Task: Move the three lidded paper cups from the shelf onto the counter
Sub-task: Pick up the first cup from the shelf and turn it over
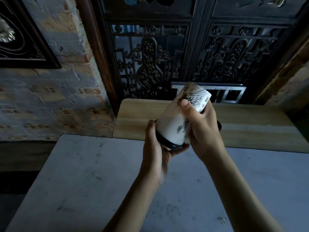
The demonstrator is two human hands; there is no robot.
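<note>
A white paper cup (172, 128) with black ink drawings and a black lid is held in the air, tilted, lid end toward me and base pointing away. My left hand (155, 148) cups the black lid from below and the left. My right hand (200, 129) wraps the cup's body, thumb on top. The cup hangs over the seam between the grey counter (83, 181) and the light wooden shelf (250, 118). A dark edge, maybe another lid (219, 127), peeks out behind my right hand. No other cup shows clearly.
A carved dark wooden screen (167, 56) rises behind the shelf, with a metal frame (230, 92) at its foot. A brick wall (50, 97) and a dark picture frame (21, 39) are on the left.
</note>
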